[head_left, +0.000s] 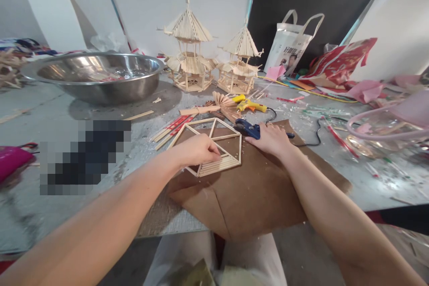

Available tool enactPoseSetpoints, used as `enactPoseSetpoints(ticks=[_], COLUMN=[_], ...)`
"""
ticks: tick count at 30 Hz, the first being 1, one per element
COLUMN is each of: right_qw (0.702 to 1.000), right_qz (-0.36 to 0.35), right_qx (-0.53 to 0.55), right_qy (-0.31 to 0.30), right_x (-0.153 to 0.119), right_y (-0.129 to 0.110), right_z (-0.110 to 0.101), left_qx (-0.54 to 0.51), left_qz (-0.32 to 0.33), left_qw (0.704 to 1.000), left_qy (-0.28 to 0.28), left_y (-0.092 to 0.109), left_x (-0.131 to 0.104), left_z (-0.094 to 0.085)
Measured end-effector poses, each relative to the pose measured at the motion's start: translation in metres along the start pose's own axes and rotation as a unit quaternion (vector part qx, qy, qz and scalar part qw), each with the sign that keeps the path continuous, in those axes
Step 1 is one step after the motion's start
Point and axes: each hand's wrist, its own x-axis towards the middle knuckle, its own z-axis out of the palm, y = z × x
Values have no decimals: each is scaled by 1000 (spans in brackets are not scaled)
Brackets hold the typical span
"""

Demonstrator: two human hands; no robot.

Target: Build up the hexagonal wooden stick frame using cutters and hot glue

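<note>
A hexagonal frame of thin wooden sticks (240, 149) lies on a brown paper sheet (258, 192), with spokes meeting near its middle. Parallel sticks (219, 165) fill its near section. My left hand (201, 148) reaches over the frame, fingertips pinched on a thin wooden stick at the upper edge of that filled section; the fingers partly hide it. To the right, my right hand (273, 138) is closed over a blue hand tool (248, 128) that looks like a cutter, resting on the paper's far edge. Its lower part is covered by the hand.
Two wooden stick pagodas (190, 65) stand at the back. A large steel basin (110, 82) is at left, a yellow glue gun (251, 106) beyond the frame. Red-wrapped sticks (176, 126) lie beside it. At right are a black cord (317, 138), a white bag (288, 47) and plastic scraps.
</note>
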Motion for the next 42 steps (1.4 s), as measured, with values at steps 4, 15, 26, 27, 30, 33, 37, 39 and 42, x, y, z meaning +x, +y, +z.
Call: enactPoseSetpoints(ticks=[4, 15, 26, 27, 30, 33, 37, 39, 42], right_qw=[1000, 1000, 1000, 1000, 1000, 1000, 1000, 1000, 1000], right_qz=[-7, -9, -6, -6, -8, -9, -9, -11, -10], right_qx=[-1, -10, -8, -8, -5, -3, -4, -6, -7], right_qy=[8, 14, 13, 12, 14, 14, 16, 19, 15], right_x=[0, 1, 1, 1, 1, 1, 1, 1, 1], right_y=[0, 2, 2, 1, 1, 1, 2, 2, 2], right_z=[1, 3, 3, 3, 3, 3, 3, 3, 4], left_qx=[7, 7, -27, -27, -29, -39, -41, -31, -10], left_qz=[2, -12, -5, -4, -10, -27, -37, -35, -35], left_qw=[1000, 1000, 999, 999, 999, 999, 998, 999, 999], left_qy=[8, -2, -17, -18, -13, -8, 4, 13, 27], left_y=[-2, 1, -3, -3, -3, -2, -1, -1, -1], left_x=[3, 3, 3, 3, 4, 3, 2, 2, 3], left_z=[0, 0, -2, -2, -1, -1, 0, 1, 3])
